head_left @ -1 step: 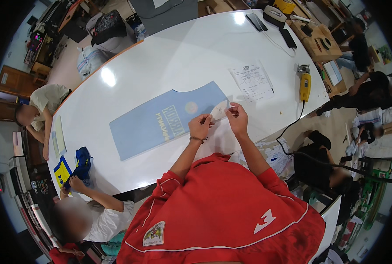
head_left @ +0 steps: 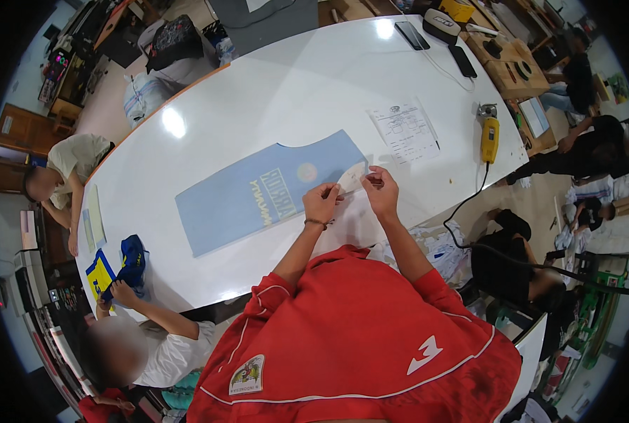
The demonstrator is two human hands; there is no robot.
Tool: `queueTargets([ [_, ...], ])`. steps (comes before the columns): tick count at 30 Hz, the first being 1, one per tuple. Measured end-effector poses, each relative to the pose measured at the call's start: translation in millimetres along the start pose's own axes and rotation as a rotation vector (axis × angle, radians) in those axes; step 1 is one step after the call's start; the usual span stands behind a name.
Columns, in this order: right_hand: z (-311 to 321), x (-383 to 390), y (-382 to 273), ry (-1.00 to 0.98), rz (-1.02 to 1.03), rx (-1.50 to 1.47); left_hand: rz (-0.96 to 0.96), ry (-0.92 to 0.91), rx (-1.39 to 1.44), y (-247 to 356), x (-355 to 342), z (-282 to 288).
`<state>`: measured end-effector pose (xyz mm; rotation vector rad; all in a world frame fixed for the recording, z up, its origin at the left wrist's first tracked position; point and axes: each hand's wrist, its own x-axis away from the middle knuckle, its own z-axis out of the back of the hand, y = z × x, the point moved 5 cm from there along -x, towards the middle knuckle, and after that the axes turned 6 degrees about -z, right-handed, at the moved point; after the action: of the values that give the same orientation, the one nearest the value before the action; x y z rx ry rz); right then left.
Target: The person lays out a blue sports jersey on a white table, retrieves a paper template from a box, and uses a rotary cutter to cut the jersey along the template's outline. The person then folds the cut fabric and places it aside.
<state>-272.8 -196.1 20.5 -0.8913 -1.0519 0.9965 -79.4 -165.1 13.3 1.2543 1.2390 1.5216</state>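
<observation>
A light blue fabric panel [head_left: 215, 204] with pale yellow lettering and a round emblem lies flat on the white table before me. At its right end the edge is turned up, showing a pale flap [head_left: 352, 178]. My left hand [head_left: 320, 204], with a bracelet at the wrist, pinches the near side of this flap between closed fingers. On the other side, my right hand [head_left: 382, 192] has its thumb and forefinger pressed together at the flap's right edge. The fingers partly hide the cloth between them.
A printed sheet [head_left: 404, 132] with a pen lies beyond my right hand. Farther right stands a yellow corded cutter [head_left: 490, 137], its black cable [head_left: 462, 211] hanging over the edge. Phones [head_left: 412, 36] lie at the back. At left, a person [head_left: 166, 345] handles blue-and-yellow cloth [head_left: 101, 276].
</observation>
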Motion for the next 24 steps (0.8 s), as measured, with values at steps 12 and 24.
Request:
queueTargets([
  [12,2.7,-17.6,10.2,0.104,0.234,-0.022,-0.343,-0.118,-0.568,1.5,-31.0,-16.7],
  [24,7.1,-12.7,8.1,0.132,0.418,0.146,-0.617,-0.190,-0.747,-4.4,-23.2,-26.0],
])
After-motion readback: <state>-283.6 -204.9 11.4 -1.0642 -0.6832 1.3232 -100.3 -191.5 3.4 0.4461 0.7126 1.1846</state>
